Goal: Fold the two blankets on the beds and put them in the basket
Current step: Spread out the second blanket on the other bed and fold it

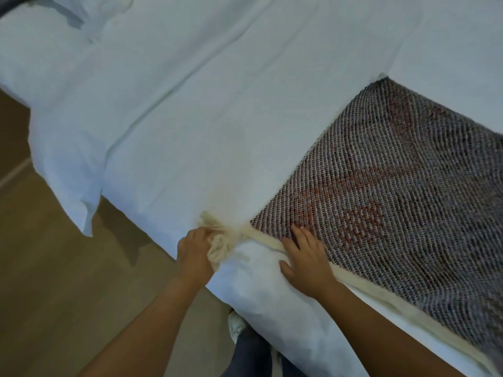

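A woven grey-and-red blanket (386,186) lies spread flat across the right part of a white bed (204,118). Cream tassels (223,238) hang from its near corner and a cream fringe runs along its near edge. My left hand (194,254) grips the bunch of tassels at that corner, at the bed's near edge. My right hand (304,259) rests flat with straight fingers on the blanket's near edge, just right of the corner. No basket is in view.
A white duvet corner (79,191) hangs over the bed's left side above a wooden floor (68,295). Pillows (54,28) lie at the far left. My leg and a light shoe (236,325) stand against the bed below my arms.
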